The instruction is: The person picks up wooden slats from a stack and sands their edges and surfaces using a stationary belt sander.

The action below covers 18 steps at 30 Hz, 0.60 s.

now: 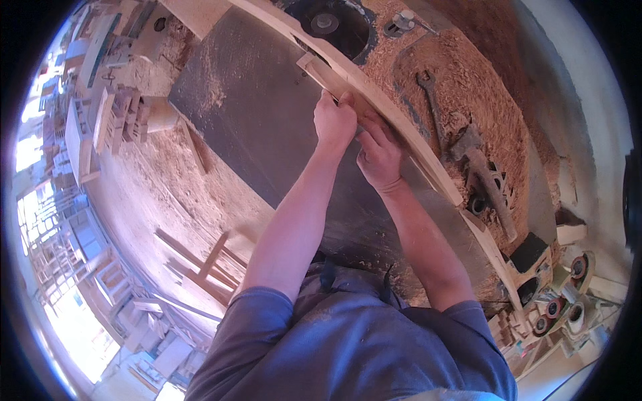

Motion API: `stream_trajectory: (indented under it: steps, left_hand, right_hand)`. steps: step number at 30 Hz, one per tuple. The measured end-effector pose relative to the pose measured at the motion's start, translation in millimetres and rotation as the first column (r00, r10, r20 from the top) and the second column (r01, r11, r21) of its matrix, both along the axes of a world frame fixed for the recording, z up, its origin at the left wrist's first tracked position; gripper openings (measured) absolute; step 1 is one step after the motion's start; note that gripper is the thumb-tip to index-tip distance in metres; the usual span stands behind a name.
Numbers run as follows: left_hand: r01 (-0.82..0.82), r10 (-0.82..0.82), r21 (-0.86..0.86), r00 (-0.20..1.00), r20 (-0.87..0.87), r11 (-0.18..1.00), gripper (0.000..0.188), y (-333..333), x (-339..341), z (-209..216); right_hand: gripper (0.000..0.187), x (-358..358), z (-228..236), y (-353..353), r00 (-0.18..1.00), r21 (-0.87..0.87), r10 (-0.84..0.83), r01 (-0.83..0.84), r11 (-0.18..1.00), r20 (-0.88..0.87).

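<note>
A short wooden strip (pixel 326 75) lies against the inner side of a long wooden fence board (pixel 394 115) on a dark metal machine table (pixel 247 87). My left hand (pixel 336 121) is closed on the strip, thumb and fingers pinching its near side. Just behind it, my right hand (pixel 381 155) grips the same strip farther along, its fingers pressed together over the wood. Part of the strip is hidden under both hands. Beyond the fence, close to the strip's far end, sits a round dark opening with a spindle (pixel 325 24) in it.
Wood shavings cover the machine's right side, where an open-ended wrench (pixel 431 100) and a metal bracket (pixel 485 174) lie. A metal clamp (pixel 403 23) stands by the spindle opening. Wooden offcuts (pixel 207 267) lie on the floor at left, and stacked slats (pixel 120 120) stand farther off.
</note>
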State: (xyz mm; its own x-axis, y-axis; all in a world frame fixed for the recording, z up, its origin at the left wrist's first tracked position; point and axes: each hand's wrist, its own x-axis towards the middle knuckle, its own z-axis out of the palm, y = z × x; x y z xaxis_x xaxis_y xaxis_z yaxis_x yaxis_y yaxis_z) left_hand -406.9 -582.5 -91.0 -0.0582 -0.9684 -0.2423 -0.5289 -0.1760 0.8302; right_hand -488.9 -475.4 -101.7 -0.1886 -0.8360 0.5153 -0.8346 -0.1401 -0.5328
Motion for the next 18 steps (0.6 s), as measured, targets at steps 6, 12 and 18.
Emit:
stream_trajectory:
  steps: [6,12,18]
  left_hand:
    - [0.018,-0.019,-0.016,0.999,-0.034,1.0,0.031,-19.2,5.5,-1.5]
    - [0.026,-0.029,-0.065,0.999,-0.038,0.998,0.031,-41.7,15.0,-8.7]
    - [0.02,-0.02,-0.057,1.0,0.005,0.998,0.031,-63.7,21.9,-2.0]
  right_hand:
    - [0.017,7.8,-3.8,-20.1,0.998,-0.048,-0.056,0.055,0.997,-0.022]
    - [0.018,16.4,-2.4,-41.2,0.997,-0.058,-0.068,0.066,0.996,-0.028]
    - [0.02,24.2,-5.0,-63.4,0.997,-0.058,-0.073,0.072,0.996,-0.02]
